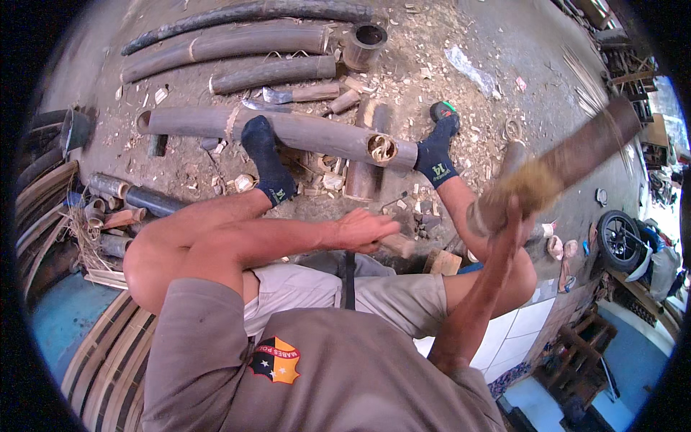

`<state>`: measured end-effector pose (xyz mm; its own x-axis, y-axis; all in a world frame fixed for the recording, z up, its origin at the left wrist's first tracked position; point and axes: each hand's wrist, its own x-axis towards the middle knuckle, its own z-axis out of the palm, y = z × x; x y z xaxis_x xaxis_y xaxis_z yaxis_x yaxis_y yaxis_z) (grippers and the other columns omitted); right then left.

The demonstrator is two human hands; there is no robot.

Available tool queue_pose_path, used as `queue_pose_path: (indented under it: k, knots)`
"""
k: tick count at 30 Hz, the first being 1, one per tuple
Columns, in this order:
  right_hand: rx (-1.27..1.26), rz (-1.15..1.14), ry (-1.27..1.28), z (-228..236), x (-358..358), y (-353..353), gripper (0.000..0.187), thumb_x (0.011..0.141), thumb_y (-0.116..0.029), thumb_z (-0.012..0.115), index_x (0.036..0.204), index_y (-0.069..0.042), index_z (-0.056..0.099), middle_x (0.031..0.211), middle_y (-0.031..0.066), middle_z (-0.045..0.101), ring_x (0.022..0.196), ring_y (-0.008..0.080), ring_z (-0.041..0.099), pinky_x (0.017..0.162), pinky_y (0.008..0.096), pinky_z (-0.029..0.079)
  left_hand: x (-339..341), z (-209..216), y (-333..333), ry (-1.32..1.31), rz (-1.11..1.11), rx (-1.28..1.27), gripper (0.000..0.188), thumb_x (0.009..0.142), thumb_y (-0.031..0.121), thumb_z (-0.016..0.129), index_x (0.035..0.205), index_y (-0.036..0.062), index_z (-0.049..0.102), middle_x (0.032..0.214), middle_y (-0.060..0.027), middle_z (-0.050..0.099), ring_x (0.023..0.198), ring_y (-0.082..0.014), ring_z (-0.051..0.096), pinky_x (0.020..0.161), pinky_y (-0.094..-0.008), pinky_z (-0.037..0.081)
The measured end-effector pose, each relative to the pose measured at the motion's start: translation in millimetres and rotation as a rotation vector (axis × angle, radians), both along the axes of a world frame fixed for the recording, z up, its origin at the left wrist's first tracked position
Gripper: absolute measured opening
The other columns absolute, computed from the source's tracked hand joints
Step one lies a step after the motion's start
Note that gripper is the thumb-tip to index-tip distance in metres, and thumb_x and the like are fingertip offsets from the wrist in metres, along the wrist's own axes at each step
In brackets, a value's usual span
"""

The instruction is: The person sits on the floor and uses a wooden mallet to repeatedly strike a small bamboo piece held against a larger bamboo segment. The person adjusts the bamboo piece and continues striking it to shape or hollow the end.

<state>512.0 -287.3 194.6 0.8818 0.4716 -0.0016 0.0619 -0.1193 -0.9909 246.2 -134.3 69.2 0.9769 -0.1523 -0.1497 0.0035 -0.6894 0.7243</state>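
Observation:
My right hand (515, 219) is closed round a thick brown bamboo length (586, 151), raised and tilted at the right; its lower part is blurred. At the middle, my left hand (367, 229) is closed on a short wooden handle (398, 246), also blurred; the rest of that tool cannot be made out. Beyond it a long bamboo pole (317, 137) lies across the floor, my socked feet pressed against it. Near its right end a cut opening (381, 148) holds pale shavings. A crosswise bamboo piece (364, 180) lies under the pole.
Wood chips litter the floor. Farther off lie several bamboo lengths (227, 54), an upright bamboo cup (365, 47) and a wooden-handled blade (302, 93). Bamboo strips (108, 360) and tubes are stacked at the left. A wheel (620, 240) stands at the right.

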Motion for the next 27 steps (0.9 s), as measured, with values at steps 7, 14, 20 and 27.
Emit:
queue_pose_path:
  k: [7, 14, 20, 27]
  knots:
    - [0.018, -0.189, 0.144, 35, -127, -44, 0.082, 0.076, -0.024, 0.077, 0.145, 0.005, 0.044, 0.120, 0.0199, 0.064, 0.102, 0.0351, 0.068, 0.089, 0.0476, 0.058, 79, 50, 29, -0.772, 0.260, 0.169, 0.044, 0.071, 0.010, 0.072, 0.112, 0.0144, 0.058, 0.103, -0.0104, 0.053, 0.105, -0.0324, 0.056, 0.093, -0.0484, 0.043]
    - [-0.222, -0.036, 0.150, 20, -148, -71, 0.088, 0.078, -0.012, 0.081, 0.153, 0.003, 0.037, 0.135, 0.0183, 0.059, 0.123, 0.0336, 0.060, 0.107, 0.0466, 0.049, 97, 24, 60, -0.661, 0.126, 0.040, 0.043, 0.068, 0.006, 0.073, 0.107, 0.0116, 0.055, 0.104, -0.0103, 0.052, 0.106, -0.0328, 0.054, 0.094, -0.0443, 0.041]
    - [-0.290, -0.017, 0.084, 7, -153, -72, 0.076, 0.079, -0.019, 0.077, 0.144, 0.007, 0.047, 0.130, 0.0176, 0.061, 0.117, 0.0299, 0.062, 0.103, 0.0429, 0.050, 97, 0, 68, -0.685, 0.130, 0.013, 0.050, 0.063, 0.006, 0.078, 0.108, 0.0115, 0.056, 0.108, -0.0104, 0.052, 0.108, -0.0333, 0.052, 0.097, -0.0453, 0.040]
    - [-0.276, -0.043, -0.030, -27, -178, -68, 0.076, 0.085, -0.014, 0.077, 0.148, 0.006, 0.040, 0.135, 0.0193, 0.058, 0.123, 0.0313, 0.059, 0.113, 0.0429, 0.042, 103, -21, 70, -0.772, 0.203, -0.045, 0.045, 0.068, 0.007, 0.075, 0.109, 0.0118, 0.059, 0.107, -0.0104, 0.051, 0.108, -0.0334, 0.052, 0.097, -0.0469, 0.040]
